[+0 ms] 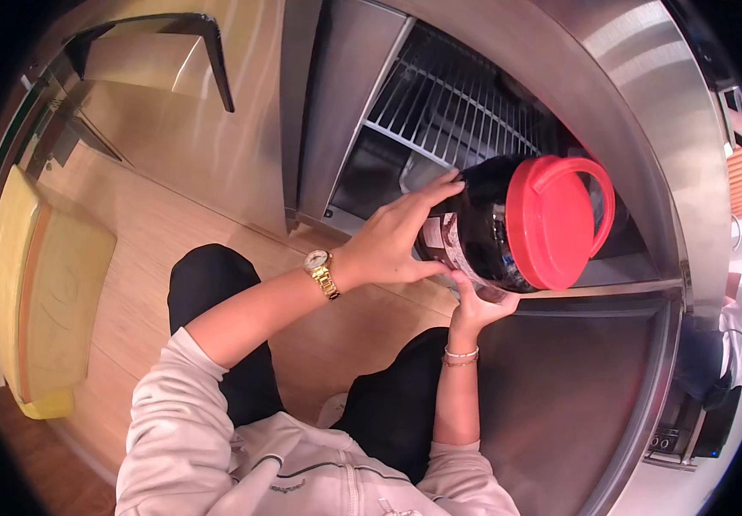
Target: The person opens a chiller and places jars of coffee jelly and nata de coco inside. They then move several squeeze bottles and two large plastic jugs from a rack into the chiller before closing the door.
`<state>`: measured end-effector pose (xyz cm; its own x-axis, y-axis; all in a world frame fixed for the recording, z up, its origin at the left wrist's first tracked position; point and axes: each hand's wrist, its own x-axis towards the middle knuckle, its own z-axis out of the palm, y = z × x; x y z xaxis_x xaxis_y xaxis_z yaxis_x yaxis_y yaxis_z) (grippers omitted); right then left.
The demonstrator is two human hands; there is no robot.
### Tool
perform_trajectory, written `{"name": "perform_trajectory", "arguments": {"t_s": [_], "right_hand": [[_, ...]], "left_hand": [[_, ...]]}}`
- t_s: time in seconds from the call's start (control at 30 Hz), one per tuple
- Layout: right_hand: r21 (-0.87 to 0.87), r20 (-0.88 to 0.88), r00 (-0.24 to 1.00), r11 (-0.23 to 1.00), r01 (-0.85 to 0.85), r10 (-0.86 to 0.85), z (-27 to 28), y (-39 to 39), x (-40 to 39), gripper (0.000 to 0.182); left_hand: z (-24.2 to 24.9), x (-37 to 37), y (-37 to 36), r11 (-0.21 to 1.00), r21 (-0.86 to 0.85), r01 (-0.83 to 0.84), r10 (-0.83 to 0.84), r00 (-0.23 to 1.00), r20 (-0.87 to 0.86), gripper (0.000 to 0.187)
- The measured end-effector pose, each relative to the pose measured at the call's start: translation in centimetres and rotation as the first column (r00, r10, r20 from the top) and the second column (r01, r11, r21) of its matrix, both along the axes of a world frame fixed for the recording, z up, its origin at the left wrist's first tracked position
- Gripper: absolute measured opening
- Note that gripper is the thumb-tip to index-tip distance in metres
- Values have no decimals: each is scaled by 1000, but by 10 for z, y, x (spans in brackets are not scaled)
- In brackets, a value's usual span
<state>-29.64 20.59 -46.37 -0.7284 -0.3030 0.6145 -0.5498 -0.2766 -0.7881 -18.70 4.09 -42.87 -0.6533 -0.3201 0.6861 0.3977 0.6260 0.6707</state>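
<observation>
A large dark jar with a red handled lid is tilted on its side, its lid pointing right. My left hand, with a gold watch on the wrist, grips the jar's left side, fingers over the top. From below, my right hand holds the underside near the label, its fingers partly hidden behind the jar. Behind the jar is an open steel cabinet with a wire shelf.
The cabinet's open door lies at the lower right. On the left stand a yellow bin-like object and a metal panel with a black handle. A steel counter edge curves along the upper right.
</observation>
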Motion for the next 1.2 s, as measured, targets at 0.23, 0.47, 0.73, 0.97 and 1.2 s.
{"name": "perform_trajectory", "arguments": {"t_s": [0.23, 0.47, 0.73, 0.97, 1.2], "right_hand": [[28, 14, 1000, 1000, -14, 14, 2, -4, 9, 86], [67, 63, 997, 997, -41, 36, 0, -1, 18, 90], [99, -5, 995, 990, -102, 103, 48, -26, -9, 70], [92, -13, 985, 981, -171, 173, 74, -44, -32, 70], [142, -89, 980, 976, -164, 177, 67, -59, -61, 61]], "left_hand": [[-4, 7, 0, 1000, 4, -23, 23, 1000, 18, 103], [-17, 18, 6, 997, 23, -79, 79, 997, 15, 105], [21, 5, -4, 986, 145, -79, 68, 995, 77, 112], [35, -18, -19, 982, 40, -184, 186, 982, -37, 110], [27, -41, -31, 979, 55, -198, 200, 978, -53, 110]]}}
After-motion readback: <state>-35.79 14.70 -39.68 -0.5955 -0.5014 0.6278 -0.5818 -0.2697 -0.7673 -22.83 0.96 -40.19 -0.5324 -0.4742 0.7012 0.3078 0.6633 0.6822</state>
